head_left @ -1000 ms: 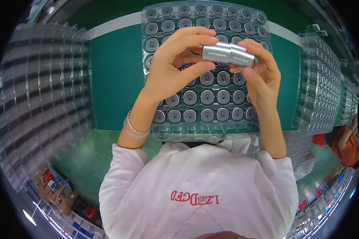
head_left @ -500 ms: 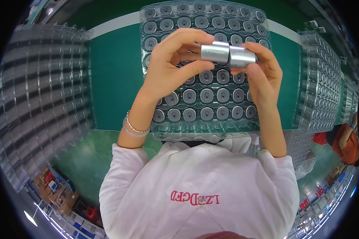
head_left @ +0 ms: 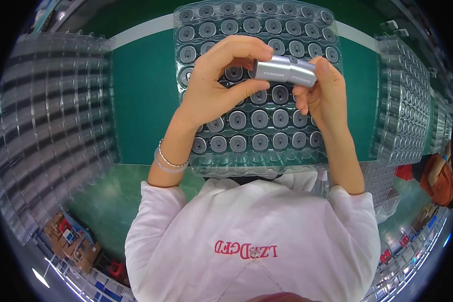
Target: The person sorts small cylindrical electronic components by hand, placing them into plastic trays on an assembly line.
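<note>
Two short silver metal cylinders are in my hands, end to end over a clear plastic tray [head_left: 259,168]. My left hand [head_left: 206,83] closes thumb and fingers round the left cylinder [head_left: 271,70]. The right cylinder [head_left: 302,74] is pinched at its outer end by my right hand [head_left: 329,93], its lower fingers curled beneath. The cylinders meet in line, with a thin seam between them and a dark spot on the upper side near it. Rows of similar round grey-topped pieces [head_left: 260,119] stand upright in the tray's pockets, some hidden behind my hands.
At the left rises a large stack of clear trays [head_left: 55,110]. More filled trays [head_left: 407,100] stand on the right of the green table [head_left: 143,100]. Another person [head_left: 438,176] is at the far right edge. Cardboard boxes [head_left: 75,246] sit at the lower left.
The two cylinders, offset with a visible step before, are now lined up and flush. They have turned, and a dark spot shows on top. My right fingers have shifted their grip.
</note>
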`<action>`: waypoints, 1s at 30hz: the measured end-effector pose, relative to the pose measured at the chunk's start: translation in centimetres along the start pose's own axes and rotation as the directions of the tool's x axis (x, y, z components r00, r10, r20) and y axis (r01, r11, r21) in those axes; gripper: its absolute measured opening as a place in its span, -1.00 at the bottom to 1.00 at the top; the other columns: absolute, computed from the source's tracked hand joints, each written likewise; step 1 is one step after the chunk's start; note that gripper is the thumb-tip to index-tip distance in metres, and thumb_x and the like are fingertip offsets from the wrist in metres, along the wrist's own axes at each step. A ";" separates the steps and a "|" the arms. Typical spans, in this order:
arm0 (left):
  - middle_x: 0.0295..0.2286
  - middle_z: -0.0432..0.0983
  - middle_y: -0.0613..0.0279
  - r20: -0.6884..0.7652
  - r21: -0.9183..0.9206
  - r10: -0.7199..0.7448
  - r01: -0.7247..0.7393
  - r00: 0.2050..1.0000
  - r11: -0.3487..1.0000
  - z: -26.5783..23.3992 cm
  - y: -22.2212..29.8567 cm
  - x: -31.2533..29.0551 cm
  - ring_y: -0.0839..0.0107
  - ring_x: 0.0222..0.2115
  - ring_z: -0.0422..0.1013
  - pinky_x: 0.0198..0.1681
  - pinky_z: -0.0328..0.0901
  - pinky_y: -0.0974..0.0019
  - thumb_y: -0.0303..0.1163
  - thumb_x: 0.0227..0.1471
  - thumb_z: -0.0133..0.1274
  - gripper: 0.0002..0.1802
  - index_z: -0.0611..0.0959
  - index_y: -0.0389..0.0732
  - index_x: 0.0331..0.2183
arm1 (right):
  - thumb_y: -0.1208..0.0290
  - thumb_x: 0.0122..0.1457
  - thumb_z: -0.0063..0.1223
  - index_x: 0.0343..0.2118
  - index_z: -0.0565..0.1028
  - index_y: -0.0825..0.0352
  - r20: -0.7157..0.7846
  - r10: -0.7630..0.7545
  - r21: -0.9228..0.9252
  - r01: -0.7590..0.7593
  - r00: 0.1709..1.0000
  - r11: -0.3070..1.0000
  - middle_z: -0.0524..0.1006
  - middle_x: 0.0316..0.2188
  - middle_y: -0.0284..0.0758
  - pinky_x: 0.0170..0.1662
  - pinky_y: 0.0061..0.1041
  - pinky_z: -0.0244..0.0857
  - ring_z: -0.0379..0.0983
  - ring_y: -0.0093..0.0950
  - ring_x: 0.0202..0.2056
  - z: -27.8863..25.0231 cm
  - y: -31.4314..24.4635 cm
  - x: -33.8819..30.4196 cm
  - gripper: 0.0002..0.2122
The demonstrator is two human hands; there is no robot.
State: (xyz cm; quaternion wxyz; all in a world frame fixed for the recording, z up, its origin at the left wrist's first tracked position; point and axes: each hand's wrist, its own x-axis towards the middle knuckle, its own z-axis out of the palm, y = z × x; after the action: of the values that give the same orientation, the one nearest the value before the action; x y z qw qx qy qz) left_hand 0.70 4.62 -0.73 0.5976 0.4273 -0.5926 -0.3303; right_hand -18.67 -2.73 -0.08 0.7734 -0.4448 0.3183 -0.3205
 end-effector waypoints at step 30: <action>-0.49 0.55 0.11 0.020 -0.315 -0.389 0.376 0.921 0.872 -1.1 0.0 -0.3 0.43 -0.47 0.51 -0.35 0.39 0.45 -0.37 0.04 0.08 -0.77 0.50 -0.37 -0.34 | 0.73 -0.04 0.08 -0.07 0.36 0.44 0.296 -0.483 -0.329 0.562 0.824 0.758 0.37 -0.06 -0.10 0.01 -0.39 0.30 0.36 -0.33 -0.03 -0.1 0.4 0.1 -0.60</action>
State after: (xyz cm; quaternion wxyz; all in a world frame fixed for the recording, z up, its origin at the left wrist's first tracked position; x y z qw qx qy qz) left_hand 1.76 5.07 -0.80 0.5933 0.4430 -0.4232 -0.5221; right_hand -18.61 -2.70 -0.45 0.5709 -0.6941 0.1632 -0.4070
